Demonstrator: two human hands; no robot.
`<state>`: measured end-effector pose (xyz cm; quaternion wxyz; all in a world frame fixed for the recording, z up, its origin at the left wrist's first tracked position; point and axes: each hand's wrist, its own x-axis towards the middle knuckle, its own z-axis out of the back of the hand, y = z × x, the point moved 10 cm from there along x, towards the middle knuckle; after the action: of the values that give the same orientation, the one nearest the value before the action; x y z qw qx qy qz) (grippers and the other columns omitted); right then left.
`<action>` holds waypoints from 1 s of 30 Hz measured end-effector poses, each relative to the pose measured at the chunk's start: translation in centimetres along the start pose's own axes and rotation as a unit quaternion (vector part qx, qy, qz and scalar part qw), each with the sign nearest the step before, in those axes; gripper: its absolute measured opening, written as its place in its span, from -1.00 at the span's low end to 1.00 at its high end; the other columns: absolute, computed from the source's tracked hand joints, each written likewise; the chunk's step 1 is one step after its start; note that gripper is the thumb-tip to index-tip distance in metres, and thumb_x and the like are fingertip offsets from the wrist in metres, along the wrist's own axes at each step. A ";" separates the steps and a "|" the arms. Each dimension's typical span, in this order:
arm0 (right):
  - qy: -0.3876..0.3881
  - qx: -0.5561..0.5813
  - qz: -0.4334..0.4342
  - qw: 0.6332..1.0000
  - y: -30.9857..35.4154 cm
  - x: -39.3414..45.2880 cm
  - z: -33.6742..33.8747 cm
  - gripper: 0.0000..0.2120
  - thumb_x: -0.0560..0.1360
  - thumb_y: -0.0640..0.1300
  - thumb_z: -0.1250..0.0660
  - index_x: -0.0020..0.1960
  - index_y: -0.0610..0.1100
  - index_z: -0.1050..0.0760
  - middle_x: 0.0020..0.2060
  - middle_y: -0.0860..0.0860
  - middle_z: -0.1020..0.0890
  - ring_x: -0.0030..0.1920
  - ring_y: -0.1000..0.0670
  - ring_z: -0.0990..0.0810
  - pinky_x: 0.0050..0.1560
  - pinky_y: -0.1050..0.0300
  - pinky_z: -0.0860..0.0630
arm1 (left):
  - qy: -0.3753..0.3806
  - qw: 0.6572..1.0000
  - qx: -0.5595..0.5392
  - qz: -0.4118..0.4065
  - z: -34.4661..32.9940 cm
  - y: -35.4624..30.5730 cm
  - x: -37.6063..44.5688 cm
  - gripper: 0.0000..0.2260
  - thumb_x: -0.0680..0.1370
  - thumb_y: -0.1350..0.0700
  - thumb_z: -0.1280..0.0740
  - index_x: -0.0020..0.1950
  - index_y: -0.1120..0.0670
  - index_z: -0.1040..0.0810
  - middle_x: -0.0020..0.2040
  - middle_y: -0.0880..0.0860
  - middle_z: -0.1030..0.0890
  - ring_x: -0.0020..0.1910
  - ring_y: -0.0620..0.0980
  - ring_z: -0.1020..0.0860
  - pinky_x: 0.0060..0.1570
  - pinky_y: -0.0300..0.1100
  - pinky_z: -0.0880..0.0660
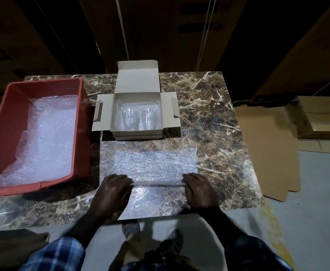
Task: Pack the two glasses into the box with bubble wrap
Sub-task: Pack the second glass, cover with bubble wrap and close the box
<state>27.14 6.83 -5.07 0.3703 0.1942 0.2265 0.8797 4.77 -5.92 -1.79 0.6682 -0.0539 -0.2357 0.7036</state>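
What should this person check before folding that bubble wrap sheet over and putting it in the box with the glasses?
1. Both hands on the sheet: ok. The left hand and right hand grip the fold of the bubble wrap sheet at either end.
2. Sheet lying flat on the table: ok, its far part is spread out.
3. Box open: ok, lid and side flaps are folded back.
4. Both glasses inside the box: ok, side by side.
5. Padding under the glasses: ok, bubble wrap shows around them.
6. Spare wrap at hand: ok, more lies in the red bin.
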 end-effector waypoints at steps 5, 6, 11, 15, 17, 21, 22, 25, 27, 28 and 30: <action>-0.034 0.031 -0.039 0.998 -0.9 0.2 2.3 -0.79 0.37 -0.38 -0.40 -0.04 -0.19 -0.67 -0.12 -0.08 -0.69 -0.07 -0.03 -0.60 0.02 0.20 -0.47 | -0.002 0.988 -0.100 0.116 1.8 2.5 -0.4 -0.71 0.54 -0.05 -0.28 -0.16 0.09 -0.69 -0.28 -0.02 -0.67 -0.29 -0.06 -0.59 -0.20 -0.14 -0.46; -0.040 0.043 -0.061 0.996 -1.3 0.3 2.7 -0.83 0.38 -0.37 -0.43 -0.08 -0.17 -0.67 -0.16 -0.04 -0.69 -0.13 0.00 -0.60 -0.04 0.23 -0.46 | -0.004 0.981 -0.123 0.152 1.9 3.1 -0.7 -0.75 0.55 -0.04 -0.32 -0.17 0.07 -0.69 -0.32 -0.04 -0.66 -0.32 -0.08 -0.60 -0.24 -0.12 -0.49; -0.031 0.099 -0.155 0.982 -3.4 0.9 3.3 -0.87 0.45 -0.21 -0.46 -0.25 -0.07 -0.58 -0.45 0.11 -0.53 -0.42 0.10 -0.46 -0.36 0.13 -0.38 | -0.008 0.945 -0.190 0.264 1.6 5.1 -1.0 -0.85 0.51 0.23 -0.48 -0.21 0.01 -0.68 -0.37 0.01 -0.68 -0.37 -0.03 -0.66 -0.37 -0.27 -0.51; -0.018 0.128 -0.212 0.969 -4.7 0.8 3.2 -0.84 0.47 -0.19 -0.44 -0.26 -0.02 -0.57 -0.47 0.09 -0.54 -0.46 0.09 -0.44 -0.38 0.20 -0.36 | -0.013 0.937 -0.193 0.290 1.3 6.2 -1.2 -0.86 0.50 0.24 -0.49 -0.20 0.02 -0.69 -0.35 -0.07 -0.68 -0.32 -0.12 -0.65 -0.34 -0.38 -0.48; -0.012 0.141 -0.230 0.963 -5.0 0.8 3.1 -0.80 0.49 -0.18 -0.42 -0.27 0.02 -0.54 -0.44 0.13 -0.55 -0.41 0.13 -0.48 -0.34 0.26 -0.36 | -0.017 0.937 -0.186 0.294 1.2 6.8 -1.3 -0.85 0.51 0.22 -0.49 -0.21 0.00 -0.68 -0.33 -0.12 -0.67 -0.30 -0.14 -0.63 -0.29 -0.28 -0.49; -0.005 0.139 -0.246 0.959 -4.9 1.2 3.2 -0.79 0.51 -0.18 -0.38 -0.27 0.03 -0.50 -0.43 0.13 -0.56 -0.39 0.19 -0.49 -0.31 0.19 -0.39 | -0.027 0.935 -0.195 0.295 1.0 7.7 -1.0 -0.84 0.52 0.01 -0.39 -0.24 0.01 -0.61 -0.33 -0.09 -0.65 -0.31 -0.13 -0.60 -0.27 -0.20 -0.47; -0.007 0.137 -0.246 0.959 -4.9 1.4 3.2 -0.81 0.51 -0.19 -0.38 -0.26 0.00 -0.52 -0.42 0.12 -0.57 -0.38 0.19 -0.50 -0.31 0.19 -0.40 | -0.028 0.937 -0.188 0.293 1.0 7.7 -0.8 -0.83 0.53 0.02 -0.38 -0.24 0.02 -0.60 -0.34 -0.06 -0.64 -0.31 -0.13 -0.60 -0.27 -0.22 -0.46; -0.003 0.115 -0.245 0.963 -4.9 2.0 3.2 -0.87 0.54 -0.16 -0.36 -0.19 -0.05 -0.53 -0.40 0.06 -0.58 -0.38 0.10 -0.53 -0.30 0.11 -0.43 | -0.033 0.941 -0.160 0.296 0.9 7.8 -0.3 -0.80 0.59 0.16 -0.39 -0.24 0.08 -0.56 -0.41 -0.03 -0.59 -0.34 -0.20 -0.57 -0.33 -0.36 -0.39; 0.015 0.086 -0.245 0.965 -5.0 2.4 2.9 -0.87 0.57 -0.13 -0.32 -0.16 -0.05 -0.50 -0.40 0.01 -0.57 -0.39 -0.01 -0.53 -0.33 0.05 -0.43 | -0.040 0.939 -0.147 0.307 0.7 8.2 0.0 -0.80 0.59 0.18 -0.38 -0.23 0.11 -0.54 -0.42 -0.04 -0.58 -0.38 -0.21 -0.56 -0.31 -0.27 -0.41; 0.022 0.075 -0.242 0.967 -4.9 2.6 2.7 -0.86 0.58 -0.12 -0.30 -0.16 -0.04 -0.48 -0.41 -0.01 -0.55 -0.39 -0.05 -0.52 -0.34 0.03 -0.42 | -0.041 0.939 -0.139 0.313 0.5 8.3 0.2 -0.81 0.60 0.17 -0.38 -0.22 0.11 -0.53 -0.42 -0.02 -0.58 -0.39 -0.14 -0.57 -0.31 -0.19 -0.40; 0.030 0.058 -0.234 0.970 -4.5 3.2 2.7 -0.84 0.61 -0.12 -0.26 -0.15 -0.07 -0.42 -0.42 -0.01 -0.52 -0.40 -0.08 -0.51 -0.36 0.02 -0.37 | -0.049 0.939 -0.121 0.318 0.4 8.6 0.4 -0.82 0.60 0.16 -0.37 -0.19 0.11 -0.52 -0.41 0.05 -0.58 -0.36 0.10 -0.59 -0.31 -0.13 -0.38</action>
<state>28.97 12.68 -4.78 0.5470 0.1309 0.3275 0.7592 -3.25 -5.55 -4.81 0.3859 -0.1722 -0.3217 0.8473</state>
